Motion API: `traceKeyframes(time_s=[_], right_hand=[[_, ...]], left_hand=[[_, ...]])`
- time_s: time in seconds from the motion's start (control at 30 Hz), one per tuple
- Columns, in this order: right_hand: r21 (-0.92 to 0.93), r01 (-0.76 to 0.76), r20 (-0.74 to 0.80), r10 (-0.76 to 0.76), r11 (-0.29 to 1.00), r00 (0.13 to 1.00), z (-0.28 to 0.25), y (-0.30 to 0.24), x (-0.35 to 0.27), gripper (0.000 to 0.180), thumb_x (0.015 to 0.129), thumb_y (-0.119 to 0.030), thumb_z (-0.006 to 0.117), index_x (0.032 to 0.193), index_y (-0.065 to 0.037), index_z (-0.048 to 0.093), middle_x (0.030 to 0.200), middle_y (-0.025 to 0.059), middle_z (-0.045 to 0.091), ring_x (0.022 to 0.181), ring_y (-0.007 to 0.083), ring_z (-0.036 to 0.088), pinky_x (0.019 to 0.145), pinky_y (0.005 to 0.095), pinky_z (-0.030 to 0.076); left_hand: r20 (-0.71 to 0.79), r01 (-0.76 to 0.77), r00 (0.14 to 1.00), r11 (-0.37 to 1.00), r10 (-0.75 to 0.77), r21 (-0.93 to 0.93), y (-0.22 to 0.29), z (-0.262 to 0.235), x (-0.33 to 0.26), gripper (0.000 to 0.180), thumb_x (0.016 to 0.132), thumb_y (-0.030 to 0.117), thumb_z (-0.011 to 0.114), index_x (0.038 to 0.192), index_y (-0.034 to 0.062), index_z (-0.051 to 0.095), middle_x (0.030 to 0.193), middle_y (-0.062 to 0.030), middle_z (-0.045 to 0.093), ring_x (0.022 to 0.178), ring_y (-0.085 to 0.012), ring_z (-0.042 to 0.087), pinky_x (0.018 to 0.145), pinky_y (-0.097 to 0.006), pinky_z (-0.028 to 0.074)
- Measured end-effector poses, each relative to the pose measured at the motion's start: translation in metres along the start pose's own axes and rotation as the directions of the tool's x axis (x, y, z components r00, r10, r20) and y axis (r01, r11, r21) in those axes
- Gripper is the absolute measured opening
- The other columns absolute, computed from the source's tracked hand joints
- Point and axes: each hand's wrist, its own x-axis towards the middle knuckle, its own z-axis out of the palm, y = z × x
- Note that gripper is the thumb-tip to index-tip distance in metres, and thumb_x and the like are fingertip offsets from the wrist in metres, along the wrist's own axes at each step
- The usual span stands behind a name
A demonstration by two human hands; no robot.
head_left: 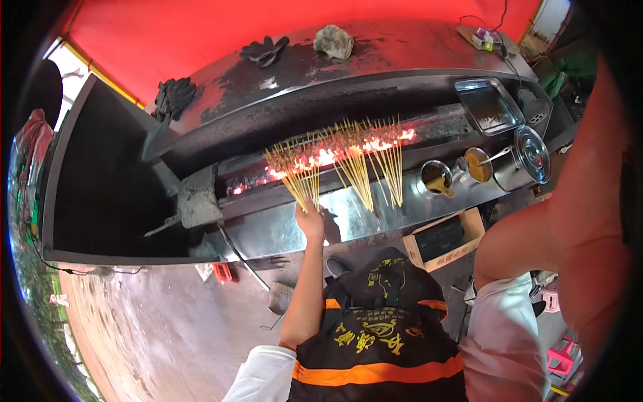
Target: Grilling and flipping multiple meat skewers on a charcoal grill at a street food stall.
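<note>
Left hand (310,220): raised at the grill's near edge, fingers closed round the bare ends of a skewer bundle; exact finger placement hard to read at this size.
Held skewers (295,171): thin pale bamboo sticks, fanned; long axis runs away from the person, tips pointing up and slightly left over the coals, handles converging at the hand.
Loose skewers (368,157): two more fans lying across the trough just right of the held one, same near-to-far axis, handles overhanging the near lip.
Coal trough (429,130): long narrow channel running left to right, glowing orange-white under the sticks, dark and ashy elsewhere.
Counter (375,208): polished steel strip in front of the trough, reflective, smudged.
Right hand: forearm fills the right edge, blurred and very near the lens; hand itself not seen, so fingers cannot be told.
Seasoning pots (435,177): round metal cups at the right end of the counter, one with ochre powder; a lidded steel pot (529,155) beside them.
Hood top (375,50): sooty curved sheet metal carrying dark gloves (265,49) and a crumpled grey rag (333,41).
</note>
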Motion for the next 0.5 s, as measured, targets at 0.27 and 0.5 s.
traceKeyframes(time_s=[0.27,0.5], right_hand=[[-0.109,0.039,0.087,-0.029,0.993,0.996,-0.002,-0.003,0.008,0.043,0.08,-0.009,0.051,0.12,0.005,0.049,0.117,0.0222,0.052,0.095,0.0247,0.059,0.082,0.0315,0.046],[-0.197,0.138,0.227,-0.092,0.971,0.97,-0.015,-0.005,0.018,0.04,0.082,-0.011,0.051,0.119,0.005,0.05,0.116,0.0227,0.053,0.092,0.0242,0.059,0.081,0.0315,0.046]], left_hand=[[0.051,-0.024,0.998,0.999,0.022,0.028,-0.011,-0.011,0.0,0.023,0.095,0.023,0.047,0.092,0.002,0.055,0.058,-0.005,0.056,0.041,-0.0084,0.047,0.036,-0.024,0.036],[-0.012,0.014,1.0,0.997,-0.013,0.082,-0.002,0.0,-0.006,0.026,0.095,0.025,0.047,0.09,0.0015,0.056,0.059,-0.0055,0.056,0.043,-0.0092,0.047,0.038,-0.025,0.035]])
